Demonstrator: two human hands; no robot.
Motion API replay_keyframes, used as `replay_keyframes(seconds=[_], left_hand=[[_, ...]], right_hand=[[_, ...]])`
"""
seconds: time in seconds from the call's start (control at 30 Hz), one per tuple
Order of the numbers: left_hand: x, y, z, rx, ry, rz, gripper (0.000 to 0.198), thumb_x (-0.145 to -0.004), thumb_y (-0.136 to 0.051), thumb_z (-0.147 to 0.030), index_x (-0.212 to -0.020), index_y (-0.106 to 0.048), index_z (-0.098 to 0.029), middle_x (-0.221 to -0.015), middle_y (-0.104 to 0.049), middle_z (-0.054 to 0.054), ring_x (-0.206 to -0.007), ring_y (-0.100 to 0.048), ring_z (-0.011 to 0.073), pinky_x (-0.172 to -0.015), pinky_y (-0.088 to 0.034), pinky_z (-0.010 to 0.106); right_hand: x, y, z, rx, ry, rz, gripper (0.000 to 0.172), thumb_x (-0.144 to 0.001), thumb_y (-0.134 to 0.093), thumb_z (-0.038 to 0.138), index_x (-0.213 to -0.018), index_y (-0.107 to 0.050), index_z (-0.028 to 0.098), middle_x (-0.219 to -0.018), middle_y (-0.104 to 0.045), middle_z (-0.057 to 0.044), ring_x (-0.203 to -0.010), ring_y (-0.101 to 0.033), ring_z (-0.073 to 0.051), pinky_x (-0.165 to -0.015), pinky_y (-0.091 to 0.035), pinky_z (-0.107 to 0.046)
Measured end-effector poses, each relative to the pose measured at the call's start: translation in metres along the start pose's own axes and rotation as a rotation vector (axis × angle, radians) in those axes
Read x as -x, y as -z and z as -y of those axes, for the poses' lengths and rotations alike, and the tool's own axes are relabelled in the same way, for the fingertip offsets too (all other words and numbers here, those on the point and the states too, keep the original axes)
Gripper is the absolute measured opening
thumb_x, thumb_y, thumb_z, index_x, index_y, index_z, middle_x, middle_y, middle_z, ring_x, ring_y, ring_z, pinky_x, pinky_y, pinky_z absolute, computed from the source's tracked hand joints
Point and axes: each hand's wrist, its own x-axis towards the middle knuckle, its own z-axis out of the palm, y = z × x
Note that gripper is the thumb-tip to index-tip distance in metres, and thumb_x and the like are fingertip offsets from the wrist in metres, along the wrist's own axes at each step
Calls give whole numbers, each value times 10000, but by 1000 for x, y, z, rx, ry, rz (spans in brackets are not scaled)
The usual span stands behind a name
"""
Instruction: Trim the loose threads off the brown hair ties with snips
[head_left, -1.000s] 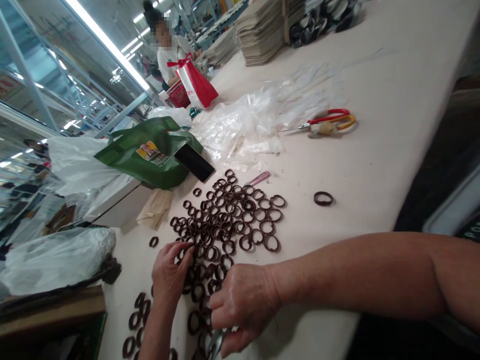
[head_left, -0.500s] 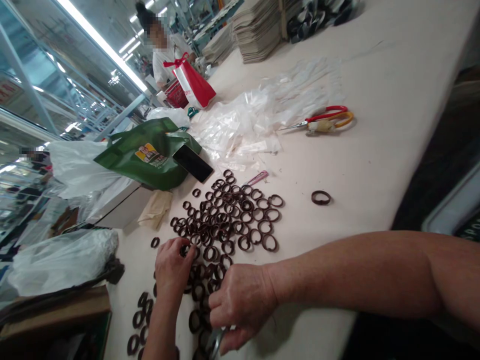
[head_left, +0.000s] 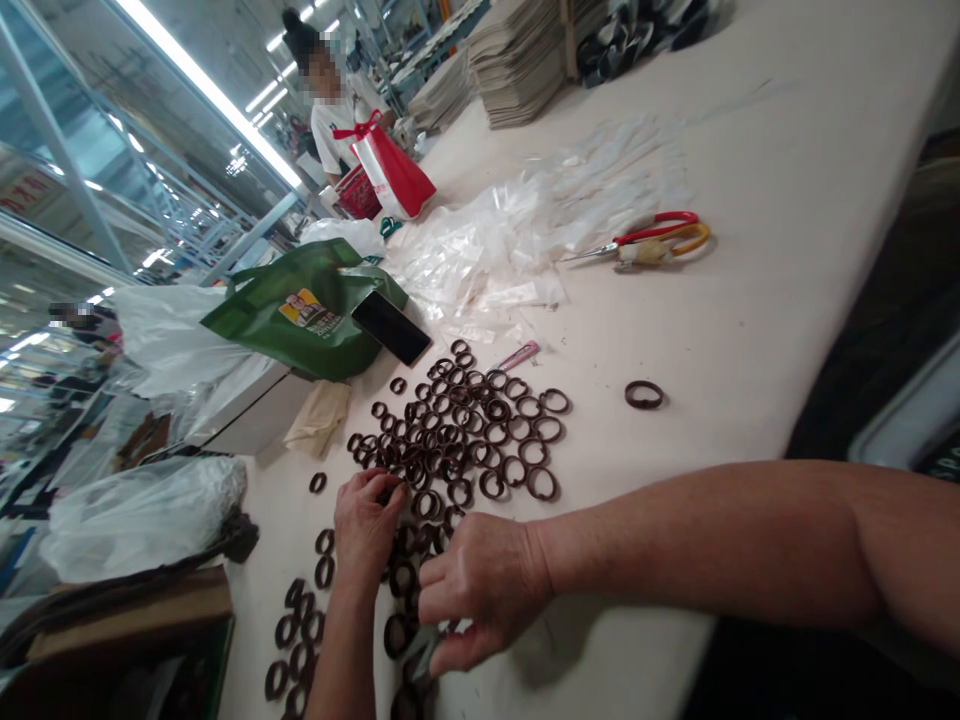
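Many small dark brown loops (head_left: 442, 430), like narrow strap keepers, lie heaped on the pale table (head_left: 750, 330). At the near left edge of the heap my left hand (head_left: 367, 525) is closed, thumb and fingers pinching a loop that mostly hides behind them. To its right, my right hand (head_left: 487, 580) is curled round a small grey metal tool (head_left: 424, 652); its kind is hard to make out, with much of it covered by the fingers. More loops (head_left: 300, 630) lie left of my left forearm. One loop (head_left: 643, 394) rests apart on the right.
Red-and-yellow-handled scissors (head_left: 660, 240) lie by clear plastic bags (head_left: 487, 245). A black phone (head_left: 391, 328) leans on a green bag (head_left: 300, 310). A pink-handled tool (head_left: 517, 354) lies beyond the heap. An open cardboard box (head_left: 135, 620) stands near left. Another person (head_left: 330, 120) works behind.
My left hand has shifted slightly right, its fingers closing further over the loop. The tool in my right hand has turned a little. The view has drifted slightly.
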Motion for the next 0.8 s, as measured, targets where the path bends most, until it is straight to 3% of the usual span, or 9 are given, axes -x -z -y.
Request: replay_keyframes(seconds=[0.1, 0.2, 0.3, 0.4, 0.5, 0.63, 0.7, 0.8], left_hand=[[1, -3, -5, 7, 26, -63, 176, -759, -610, -357, -713, -727, -234, -912, -704, 75, -913, -593, 287, -877, -461, 438], [13, 6, -12, 38, 57, -151, 223, -805, -586, -387, -744, -718, -218, -971, -700, 85, -941, -621, 269, -881, -479, 415], [40, 24, -28, 145, 52, -290, 225, -840, -610, -415, -791, -702, -217, -1030, -695, 64, -960, -645, 222, -886, -494, 355], [74, 37, -52, 165, -14, -387, 153, -857, -639, -357, -816, -695, -220, -1029, -695, 40, -940, -654, 177, -874, -499, 296], [100, 39, -72, 123, -84, -424, 83, -860, -649, -278, -840, -693, -212, -1019, -692, 37, -918, -656, 150, -846, -500, 260], [119, 34, -86, 111, -85, -432, 60, -851, -659, -239, -861, -701, -197, -1005, -687, 52, -916, -653, 156, -855, -494, 278], [124, 31, -89, 161, -10, -430, 69, -828, -684, -266, -843, -705, -201, -1015, -687, 56, -916, -649, 169, -848, -495, 298], [130, 26, -92, 507, 289, -456, 219, -789, -725, -339, -960, -681, -209, -928, -696, 41, -813, -657, 167, -743, -520, 296]], right_hand=[[-4, 10, -5, -105, -122, -74, 332, -872, -613, 484, -739, -633, 180, -704, -637, 19, -613, -549, -111, -472, -275, -254], [-9, 21, -13, -342, -392, -146, 332, -922, -555, 443, -775, -650, 160, -704, -626, 7, -643, -538, -105, -551, -349, -220], [-15, 26, -21, -667, -675, -207, 385, -949, -512, 464, -792, -651, 142, -671, -609, 13, -582, -495, -83, -549, -371, -197], [-21, 24, -24, -929, -849, -222, 363, -874, -631, 487, -816, -647, 130, -683, -626, 19, -505, -455, -61, -474, -363, -183], [-22, 21, -21, -1087, -918, -115, 340, -803, -719, 462, -830, -655, 128, -677, -632, 22, -499, -473, -64, -438, -380, -174], [-20, 20, -14, -1124, -883, 78, 293, -778, -750, 403, -825, -669, 126, -628, -614, 28, -555, -535, -75, -440, -392, -146], [-20, 21, -13, -1125, -880, 103, 249, -784, -740, 362, -828, -670, 127, -627, -620, 28, -568, -555, -78, -440, -396, -139], [-21, 22, -13, -1175, -907, 65, 203, -785, -723, 315, -800, -654, 125, -612, -612, 32, -549, -545, -70, -430, -392, -133]])
